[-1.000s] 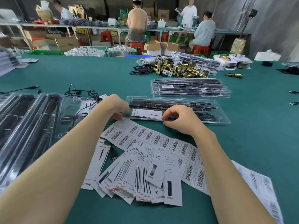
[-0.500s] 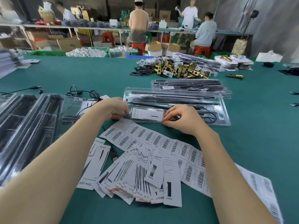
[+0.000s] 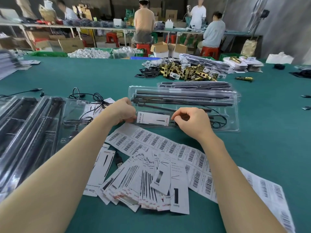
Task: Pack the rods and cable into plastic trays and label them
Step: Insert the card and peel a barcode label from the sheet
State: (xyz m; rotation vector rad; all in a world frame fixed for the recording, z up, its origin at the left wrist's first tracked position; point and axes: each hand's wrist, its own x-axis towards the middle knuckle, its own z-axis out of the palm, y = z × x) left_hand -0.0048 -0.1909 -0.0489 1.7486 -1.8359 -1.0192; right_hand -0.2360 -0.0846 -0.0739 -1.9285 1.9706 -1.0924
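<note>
A clear plastic tray [image 3: 234,113] lies on the green table ahead of me, tilted up towards me. It holds black rods [image 3: 183,96], a coiled black cable [image 3: 218,121] and a white printed card [image 3: 154,118] in its near-left pocket. My left hand [image 3: 122,111] grips the tray's near-left edge beside the card. My right hand [image 3: 191,120] pinches the tray's near edge at the card's right end, fingers curled. Another filled tray [image 3: 193,84] lies just behind.
Barcode label sheets [image 3: 161,143] and a fan of printed cards [image 3: 144,182] lie in front of me. Stacked filled trays [image 3: 28,128] sit at left, loose cables [image 3: 87,96] behind them. Brass lock parts [image 3: 185,71] are piled farther back. People work at a far bench.
The tray has been tipped up towards me, so its top face and the card now show plainly. Both hands stayed on its near edge, shifting slightly with it.
</note>
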